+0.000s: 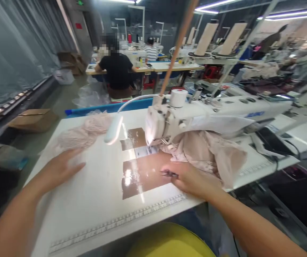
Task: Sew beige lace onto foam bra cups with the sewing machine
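My left hand is over the left side of the white sewing table, its thumb stretched apart from the fingers. Its blurred fingertips reach the near edge of a bunched pale pink fabric piece; I cannot tell whether they touch it. In my right hand are small dark thread snips, pointing left over brown tape on the tabletop. Behind that hand, more pale pink fabric lies heaped under the arm of the sewing machine, reaching toward the needle area.
A lit lamp hangs over the table left of the machine head. A measuring tape runs along the front edge. A white thread spool sits on the machine. Cardboard boxes stand at left; a person sits ahead.
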Available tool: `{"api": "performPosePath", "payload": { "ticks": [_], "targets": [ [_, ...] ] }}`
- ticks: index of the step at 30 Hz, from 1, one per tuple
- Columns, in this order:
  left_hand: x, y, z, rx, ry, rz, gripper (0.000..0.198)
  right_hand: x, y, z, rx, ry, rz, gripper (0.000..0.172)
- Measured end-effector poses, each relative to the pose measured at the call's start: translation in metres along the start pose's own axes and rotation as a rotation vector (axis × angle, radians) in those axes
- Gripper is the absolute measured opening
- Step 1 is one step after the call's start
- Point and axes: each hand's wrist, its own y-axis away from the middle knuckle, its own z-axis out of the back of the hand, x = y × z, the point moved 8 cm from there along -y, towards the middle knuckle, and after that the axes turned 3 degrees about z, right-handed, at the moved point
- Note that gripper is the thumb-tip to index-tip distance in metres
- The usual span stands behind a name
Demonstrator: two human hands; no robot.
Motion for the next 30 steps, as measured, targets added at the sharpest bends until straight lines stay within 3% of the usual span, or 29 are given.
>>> {"api": "performPosePath", "payload": {
  "ticks": [4, 6, 8, 11, 16, 18, 22, 24, 27, 30],
  "targets": [
    [-0.036, 0.027, -0.035, 0.222, 0.061, -0.070, 0.052, -0.064, 0.073, 0.062, -0.515, 0.176, -0.340, 0.018],
    [-0.066, 0.037, -0.048, 0.289, 0.078, -0.118, 0.051, -0.081, 0.107, 0.088, -0.742, 0.286, -0.447, 0.021],
    [-0.101, 0.045, -0.056, 0.343, 0.086, -0.175, 0.048, -0.090, 0.132, 0.104, -0.869, 0.354, -0.505, 0.025],
    [-0.162, 0.059, -0.065, 0.421, 0.116, -0.303, 0.041, -0.099, 0.154, 0.109, -0.866, 0.337, -0.539, 0.034],
    [-0.264, 0.083, -0.084, 0.515, 0.158, -0.526, 0.038, -0.109, 0.170, 0.085, -0.739, 0.262, -0.554, 0.047],
    [-0.303, 0.088, -0.097, 0.508, 0.203, -0.633, 0.040, -0.112, 0.171, 0.072, -0.696, 0.300, -0.556, 0.048],
    [-0.379, 0.087, -0.122, 0.395, 0.334, -0.932, 0.040, -0.123, 0.169, 0.054, -0.622, 0.409, -0.579, 0.030],
    [-0.404, 0.080, -0.139, 0.316, 0.280, -0.976, 0.039, -0.123, 0.169, 0.053, -0.658, 0.394, -0.528, 0.027],
    [-0.426, 0.073, -0.165, 0.231, 0.071, -0.927, 0.039, -0.116, 0.174, 0.058, -0.790, 0.253, -0.430, 0.024],
    [-0.436, 0.083, -0.183, 0.298, -0.112, -0.921, 0.024, -0.113, 0.180, 0.062, -0.887, 0.113, -0.397, 0.019]
  ]
}}
